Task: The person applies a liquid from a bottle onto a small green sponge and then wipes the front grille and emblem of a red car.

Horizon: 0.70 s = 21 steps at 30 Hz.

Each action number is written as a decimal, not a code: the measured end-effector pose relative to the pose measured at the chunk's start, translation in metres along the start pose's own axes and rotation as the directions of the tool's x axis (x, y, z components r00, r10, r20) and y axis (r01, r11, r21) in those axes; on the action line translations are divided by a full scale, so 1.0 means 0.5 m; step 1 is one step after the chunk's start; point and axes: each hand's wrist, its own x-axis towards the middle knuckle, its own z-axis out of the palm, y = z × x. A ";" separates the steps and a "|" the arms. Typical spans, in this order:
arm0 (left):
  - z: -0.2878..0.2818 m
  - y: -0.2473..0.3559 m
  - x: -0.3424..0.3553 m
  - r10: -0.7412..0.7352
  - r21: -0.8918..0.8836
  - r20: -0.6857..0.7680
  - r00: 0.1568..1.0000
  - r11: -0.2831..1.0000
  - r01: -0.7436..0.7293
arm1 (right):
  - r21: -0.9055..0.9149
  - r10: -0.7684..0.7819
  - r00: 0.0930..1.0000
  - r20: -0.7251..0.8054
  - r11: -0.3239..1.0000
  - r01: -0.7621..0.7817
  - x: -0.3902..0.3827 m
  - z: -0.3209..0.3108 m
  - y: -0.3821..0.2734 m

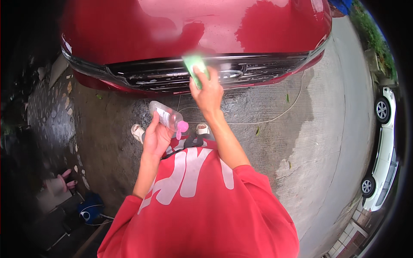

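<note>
My left hand (158,136) is closed around a clear plastic spray bottle (165,115) with a pink top, tilted in front of my shirt. In my right hand (207,95) is a light green sponge (194,69), pinched between thumb and fingers and slightly blurred. The sponge is at the front edge of a red car's hood (206,32), over the top of the black grille (150,73). Whether it presses on the surface I cannot tell.
Beneath the bumper a thin pale hose (275,118) curves across the partly wet concrete (262,142). A white car (383,163) is parked at far right. At lower left lie a blue container (90,208) and pink gloves (66,179).
</note>
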 end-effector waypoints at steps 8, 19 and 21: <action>0.024 -0.038 -0.061 0.121 0.071 -0.106 0.987 0.991 -0.114 | -0.291 0.007 0.968 -0.251 0.953 -0.083 0.150 -0.313 0.414; 0.052 -0.065 -0.053 0.088 0.103 -0.109 0.990 0.992 -0.077 | -0.225 -0.032 0.969 -0.243 0.974 -0.025 0.154 -0.297 0.402; 0.050 -0.067 -0.050 0.114 0.105 -0.113 0.987 0.989 -0.102 | -0.214 -0.014 0.966 -0.259 0.976 -0.044 0.150 -0.288 0.400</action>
